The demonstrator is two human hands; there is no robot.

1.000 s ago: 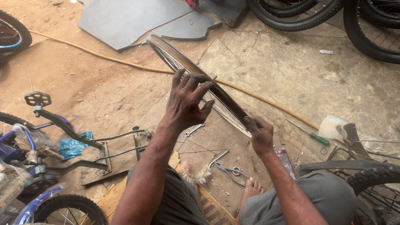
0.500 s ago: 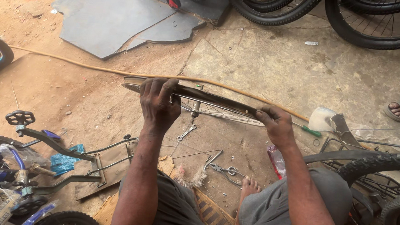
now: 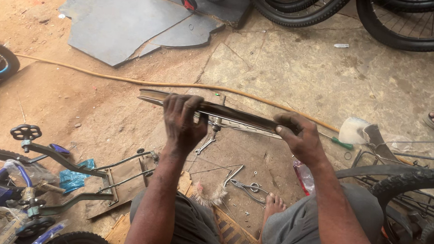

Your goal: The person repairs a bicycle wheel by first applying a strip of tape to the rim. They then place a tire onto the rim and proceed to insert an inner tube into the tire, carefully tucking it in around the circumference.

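The left hand (image 3: 183,121) was curled over the top of a long, curved metal strip (image 3: 237,117), fingers wrapped down its far side. The right hand (image 3: 300,136) clamped the strip's other end in a closed fist. The strip hung nearly level between the two hands, just above the concrete floor (image 3: 299,67) and in front of the person's knees.

Directly beneath it lay a small spanner (image 3: 205,145), with pliers (image 3: 247,188) and loose wire nearer the bare foot (image 3: 273,205). A green-handled screwdriver (image 3: 338,142) lay just past the right hand, and an orange hose (image 3: 105,75) ran across the floor beyond the strip. To the left stood a pedal and crank assembly (image 3: 42,150); black tyres (image 3: 302,10) lined the far edge of the floor.

The strip's thin edges looked sharp, so a slip of either palm along it could cut the skin. If one grip loosened, the free end would likely drop onto the tools or the bare foot below. Hard bending could kink the metal.
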